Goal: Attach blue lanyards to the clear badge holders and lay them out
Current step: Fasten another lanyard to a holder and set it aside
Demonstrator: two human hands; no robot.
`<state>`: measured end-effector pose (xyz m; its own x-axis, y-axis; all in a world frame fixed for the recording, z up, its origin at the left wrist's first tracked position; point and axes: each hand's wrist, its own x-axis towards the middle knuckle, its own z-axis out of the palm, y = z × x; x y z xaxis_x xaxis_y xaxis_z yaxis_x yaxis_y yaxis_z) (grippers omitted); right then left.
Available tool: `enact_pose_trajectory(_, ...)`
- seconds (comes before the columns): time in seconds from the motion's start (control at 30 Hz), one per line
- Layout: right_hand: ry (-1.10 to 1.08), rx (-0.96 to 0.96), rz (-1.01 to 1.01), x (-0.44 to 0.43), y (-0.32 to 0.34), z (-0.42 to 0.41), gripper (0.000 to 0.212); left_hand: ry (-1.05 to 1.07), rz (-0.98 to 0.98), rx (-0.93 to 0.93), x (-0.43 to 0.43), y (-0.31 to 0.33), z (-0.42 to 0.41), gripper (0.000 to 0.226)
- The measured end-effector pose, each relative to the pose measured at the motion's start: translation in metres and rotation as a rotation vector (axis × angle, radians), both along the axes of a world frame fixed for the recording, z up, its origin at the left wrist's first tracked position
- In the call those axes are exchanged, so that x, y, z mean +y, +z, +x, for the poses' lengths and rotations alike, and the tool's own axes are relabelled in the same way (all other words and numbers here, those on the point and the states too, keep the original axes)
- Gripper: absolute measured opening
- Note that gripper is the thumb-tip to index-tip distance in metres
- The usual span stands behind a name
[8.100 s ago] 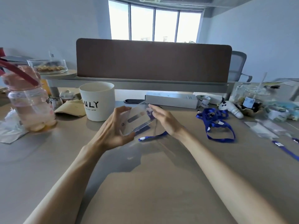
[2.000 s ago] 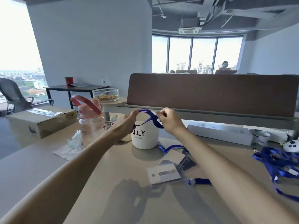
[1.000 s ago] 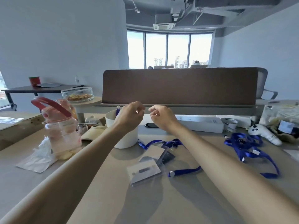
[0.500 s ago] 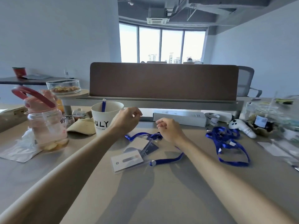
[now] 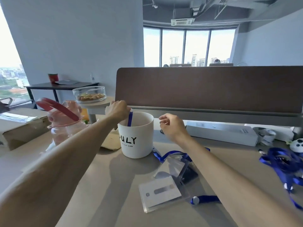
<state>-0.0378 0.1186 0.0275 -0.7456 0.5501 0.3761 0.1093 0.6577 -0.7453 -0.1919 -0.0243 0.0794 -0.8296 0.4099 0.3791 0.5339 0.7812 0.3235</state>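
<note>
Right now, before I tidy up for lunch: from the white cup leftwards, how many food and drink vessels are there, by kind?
Cups: 2, the white cup and the red cup on the far table
Bottles: 1, the pink water bottle
Bowls: 1, the glass bowl of snacks
Total: 4

We see a blue strip point(image 5: 130, 119) in the white, black-lettered cup point(image 5: 139, 150), blue lanyards point(image 5: 278, 163) and a pink, red-handled bottle point(image 5: 65, 130).

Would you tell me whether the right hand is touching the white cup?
Apart. The head view shows a gap between the right hand and the white cup.
</note>
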Motion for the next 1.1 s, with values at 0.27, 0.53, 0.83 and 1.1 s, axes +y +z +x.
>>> enact_pose_trajectory(0.27, 0.006, 0.012, -0.002, 0.02, -0.003, -0.019, 0.026, -0.15, 0.178, -0.159, 0.024, -0.019, -0.052, 0.028)
enact_pose_trajectory(0.53, 0.002, 0.062, -0.011, 0.021, -0.007, -0.016, 0.025, -0.353, 0.315, 0.028, 0.026, -0.009, -0.038, 0.014)
enact_pose_trajectory(0.83, -0.006, 0.025, 0.002, 0.017, -0.001, 0.035, 0.027, -0.431, -0.113, -0.168, 0.029, 0.016, 0.039, 0.02)
enact_pose_trajectory(1.1, -0.147, -0.002, 0.0, 0.043, -0.009, 0.158, 0.026, -0.704, 0.171, -0.057, 0.066, -0.009, 0.185, 0.02)
